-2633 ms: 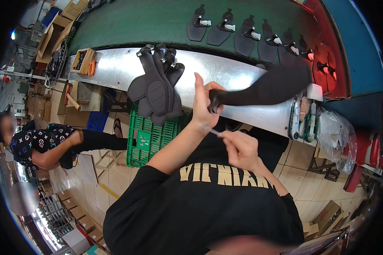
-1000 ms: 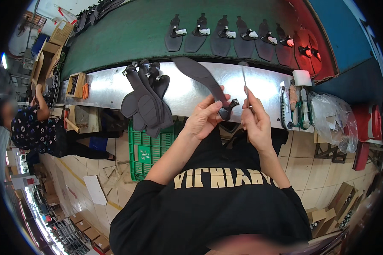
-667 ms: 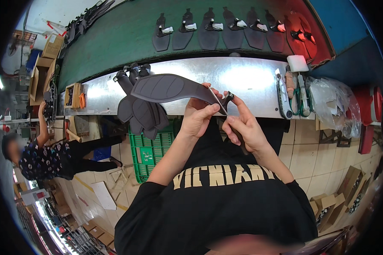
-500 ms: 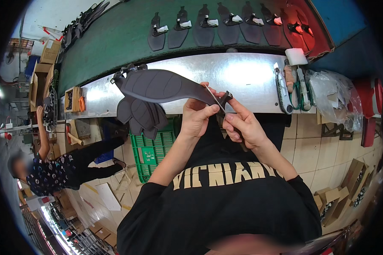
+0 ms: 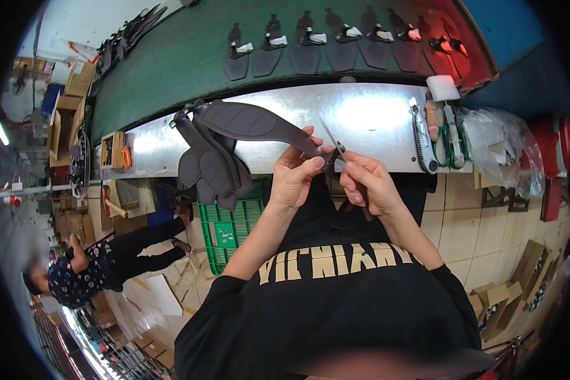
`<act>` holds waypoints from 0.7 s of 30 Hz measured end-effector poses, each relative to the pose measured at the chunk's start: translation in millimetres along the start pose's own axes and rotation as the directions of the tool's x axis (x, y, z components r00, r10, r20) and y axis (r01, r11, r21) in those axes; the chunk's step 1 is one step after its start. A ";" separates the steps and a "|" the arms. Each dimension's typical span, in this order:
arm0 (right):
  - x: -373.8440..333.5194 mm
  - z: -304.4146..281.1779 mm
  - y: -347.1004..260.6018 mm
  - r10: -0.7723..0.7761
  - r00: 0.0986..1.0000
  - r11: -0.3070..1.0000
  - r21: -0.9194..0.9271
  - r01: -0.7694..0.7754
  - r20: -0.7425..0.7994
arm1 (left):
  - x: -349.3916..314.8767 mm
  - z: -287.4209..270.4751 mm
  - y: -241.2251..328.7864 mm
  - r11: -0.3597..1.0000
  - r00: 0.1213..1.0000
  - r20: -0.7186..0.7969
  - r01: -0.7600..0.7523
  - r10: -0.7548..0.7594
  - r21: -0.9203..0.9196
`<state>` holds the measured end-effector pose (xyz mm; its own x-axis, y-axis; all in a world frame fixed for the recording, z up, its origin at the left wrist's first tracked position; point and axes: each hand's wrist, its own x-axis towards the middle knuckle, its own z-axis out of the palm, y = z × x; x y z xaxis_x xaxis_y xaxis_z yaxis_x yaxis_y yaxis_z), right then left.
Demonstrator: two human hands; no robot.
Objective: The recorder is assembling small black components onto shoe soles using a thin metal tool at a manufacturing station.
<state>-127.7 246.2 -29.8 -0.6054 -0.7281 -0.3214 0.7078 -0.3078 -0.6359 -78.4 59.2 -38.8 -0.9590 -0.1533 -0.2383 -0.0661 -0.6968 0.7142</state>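
My left hand (image 5: 296, 180) pinches the narrow end of a dark grey padded piece (image 5: 250, 121) with stitched seams, perhaps a sandal part. Its wide end stretches left over the metal ledge. Close beside it, my right hand (image 5: 372, 183) is closed round a slim metal tool (image 5: 330, 133) with a dark handle whose end shows below the fingers. The tool's thin shaft points up and away, next to a small black fitting (image 5: 341, 147) at the piece's narrow end. More padded pieces (image 5: 212, 168) hang over the ledge's front edge at the left.
Flat dark pieces with white wrapping (image 5: 305, 54) line the green belt (image 5: 171, 82) behind the metal ledge (image 5: 285, 95). A utility knife (image 5: 422, 139) and green-handled scissors (image 5: 456, 152) lie right, near a plastic bag (image 5: 503, 145). A green crate (image 5: 225, 237) stands below. Another person (image 5: 82, 272) stands left.
The tool has swung away from the padded piece, and my right hand has shifted slightly right. The padded piece's wide end has moved a little right. The other person's arm has lowered.
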 end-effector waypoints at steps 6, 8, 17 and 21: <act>3.2 9.4 -9.2 -0.125 0.992 0.990 -0.062 0.125 0.013 | -1.7 2.5 22.0 0.893 0.946 0.001 -0.308 0.325 0.327; 4.8 10.4 -6.8 -0.147 0.989 0.982 -0.124 0.144 -0.016 | -1.3 -5.3 35.2 0.869 0.878 -0.126 -0.418 0.461 0.263; 38.0 -5.9 9.5 -0.072 0.995 0.973 -0.224 0.055 -0.068 | 35.7 -77.6 97.4 0.775 0.762 -0.594 -0.530 0.258 -0.344; 41.8 -3.5 10.7 -0.004 0.999 0.956 -0.292 -0.007 -0.038 | 47.7 -99.5 90.4 0.773 0.813 -0.581 -0.397 0.046 -0.494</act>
<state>-146.8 214.6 -52.5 -0.6214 -0.7033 -0.3453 0.5752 -0.1102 -0.8106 -102.7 -80.9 -51.1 -0.6224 -0.5639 -0.5428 0.4663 -0.8242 0.3214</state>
